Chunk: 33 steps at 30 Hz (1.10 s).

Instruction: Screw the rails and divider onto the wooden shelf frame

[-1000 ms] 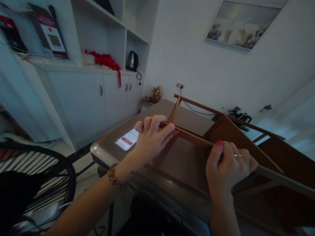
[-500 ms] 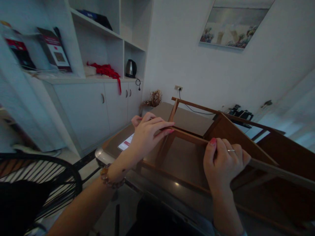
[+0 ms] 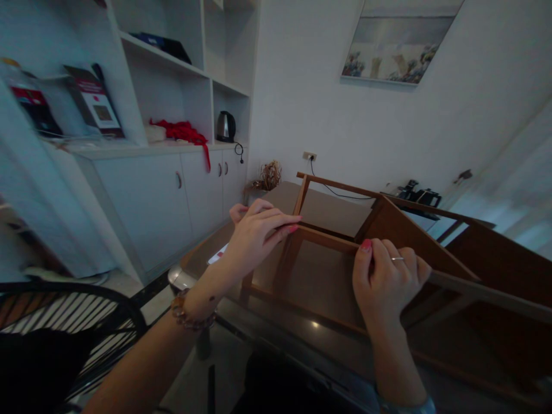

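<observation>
A brown wooden shelf rack with slatted rails and flat panels lies on its side across the table. At the near corner of its upper rail, my left hand has thumb and fingers pinched on the wood. My right hand is wrapped round the same rail farther right, its thumb on top. Partly behind my left wrist, a phone with a lit screen rests on the table. The far right end of the rack is dark.
A black chair stands at the lower left. White cabinets with shelves line the left, holding a kettle and red cloth. Dried plants stand by the wall. Black appliances are behind the rack.
The view has shifted slightly, so the hands and rack sit a little farther left in the picture. Both hands keep the same places on the rail.
</observation>
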Tool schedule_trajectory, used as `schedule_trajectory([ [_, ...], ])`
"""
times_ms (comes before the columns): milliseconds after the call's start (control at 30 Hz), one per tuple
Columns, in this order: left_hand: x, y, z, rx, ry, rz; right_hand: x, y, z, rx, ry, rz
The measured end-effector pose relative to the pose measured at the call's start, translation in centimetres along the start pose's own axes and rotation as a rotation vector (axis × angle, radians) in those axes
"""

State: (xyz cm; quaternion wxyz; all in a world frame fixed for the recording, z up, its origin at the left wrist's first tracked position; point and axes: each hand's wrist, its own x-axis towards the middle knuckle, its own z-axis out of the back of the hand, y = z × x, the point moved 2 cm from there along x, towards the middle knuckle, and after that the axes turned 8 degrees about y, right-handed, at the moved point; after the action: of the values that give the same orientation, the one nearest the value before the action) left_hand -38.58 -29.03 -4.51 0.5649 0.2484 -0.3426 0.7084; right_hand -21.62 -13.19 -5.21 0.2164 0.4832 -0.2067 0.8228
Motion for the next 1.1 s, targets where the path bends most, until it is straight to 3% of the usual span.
schedule_trajectory([
  [233, -0.2, 0.1, -0.1, -0.007, 0.011, -0.011, 0.0, 0.1, 0.0, -0.010, -0.021, 0.002],
  [467, -0.7, -0.3, -1.4, 0.195, -0.184, -0.020, -0.2, 0.0, -0.7, -0.019, -0.097, 0.004],
  [700, -0.7, -0.1, -1.7, 0.213, -0.203, -0.038, -0.3, -0.1, -1.1, -0.016, -0.157, 0.020],
  [1100, -0.6, -0.1, -1.6, 0.210, -0.208, -0.032, -0.4, 0.0, -0.6, 0.019, -0.077, -0.019],
])
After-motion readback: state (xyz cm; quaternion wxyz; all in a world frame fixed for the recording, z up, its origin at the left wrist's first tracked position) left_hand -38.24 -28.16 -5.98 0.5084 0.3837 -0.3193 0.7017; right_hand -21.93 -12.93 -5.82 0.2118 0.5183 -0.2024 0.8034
